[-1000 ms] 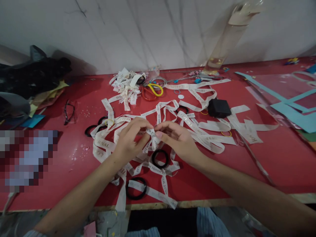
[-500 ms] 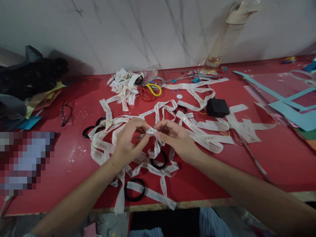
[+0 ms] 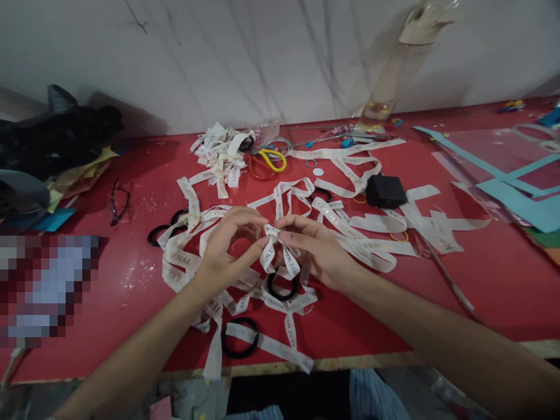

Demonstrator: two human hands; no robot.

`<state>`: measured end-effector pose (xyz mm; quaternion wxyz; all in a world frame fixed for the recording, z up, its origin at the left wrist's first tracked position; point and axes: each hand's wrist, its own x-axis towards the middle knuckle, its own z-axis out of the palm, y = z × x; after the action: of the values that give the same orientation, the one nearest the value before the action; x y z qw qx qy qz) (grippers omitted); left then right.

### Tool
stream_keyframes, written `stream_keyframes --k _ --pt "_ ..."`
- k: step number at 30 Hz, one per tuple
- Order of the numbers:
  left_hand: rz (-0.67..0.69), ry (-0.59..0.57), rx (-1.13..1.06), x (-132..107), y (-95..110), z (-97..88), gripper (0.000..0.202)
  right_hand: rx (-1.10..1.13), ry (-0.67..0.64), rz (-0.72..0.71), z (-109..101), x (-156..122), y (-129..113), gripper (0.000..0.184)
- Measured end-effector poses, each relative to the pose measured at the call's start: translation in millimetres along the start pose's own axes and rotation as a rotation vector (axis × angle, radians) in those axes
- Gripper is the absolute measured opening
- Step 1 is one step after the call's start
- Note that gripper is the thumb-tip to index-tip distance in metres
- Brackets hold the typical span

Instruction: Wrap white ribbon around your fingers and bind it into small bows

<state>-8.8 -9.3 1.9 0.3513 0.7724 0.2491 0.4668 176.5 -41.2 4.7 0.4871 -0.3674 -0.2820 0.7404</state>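
Between my fingertips, above the middle of the red table, is a white printed ribbon (image 3: pixel 280 263) folded into loops, with dark lettering on it. My left hand (image 3: pixel 230 245) pinches it from the left with thumb and forefinger. From the right, my right hand (image 3: pixel 319 248) grips the same ribbon at its gathered top. Just under the loops lies a black ring (image 3: pixel 282 284), partly covered by ribbon. More printed ribbon (image 3: pixel 181 259) is strewn on the table around both hands. A second black ring (image 3: pixel 240 338) lies near the front edge across a ribbon strip.
A black box (image 3: pixel 385 191) stands right of the hands. Behind are a heap of ribbon pieces (image 3: pixel 225 149), a yellow loop (image 3: pixel 275 158) and a clear bottle (image 3: pixel 391 76) by the wall. Glasses (image 3: pixel 119 203) lie left; light-blue sheets (image 3: pixel 525 198) lie right. The table's front edge (image 3: pixel 350 364) is near me.
The ribbon between my fingers now shows two loops hanging below the pinch, where only a small band was held up before. Both hands stay in nearly the same place.
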Motion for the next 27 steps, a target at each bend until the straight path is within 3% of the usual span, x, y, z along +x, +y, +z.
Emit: stream_keyframes --k 10,18,21,27 --pt "0.077 0.025 0.125 1.4 -0.2 1.8 0.032 -0.115 -0.025 -0.208 -5.2 2.7 8.7 0.018" --pt "0.136 0.017 0.157 -0.8 -2.1 2.3 0.039 -0.151 -0.035 -0.248 -4.9 1.5 8.9 0.015" --pt "0.160 -0.003 0.083 -1.4 -2.9 -0.3 0.041 -0.060 -0.035 -0.167 -3.8 1.8 7.1 0.016" --pt "0.313 -0.074 0.144 2.7 1.2 -2.5 0.037 0.085 -0.071 0.104 -1.6 2.6 1.5 0.029"
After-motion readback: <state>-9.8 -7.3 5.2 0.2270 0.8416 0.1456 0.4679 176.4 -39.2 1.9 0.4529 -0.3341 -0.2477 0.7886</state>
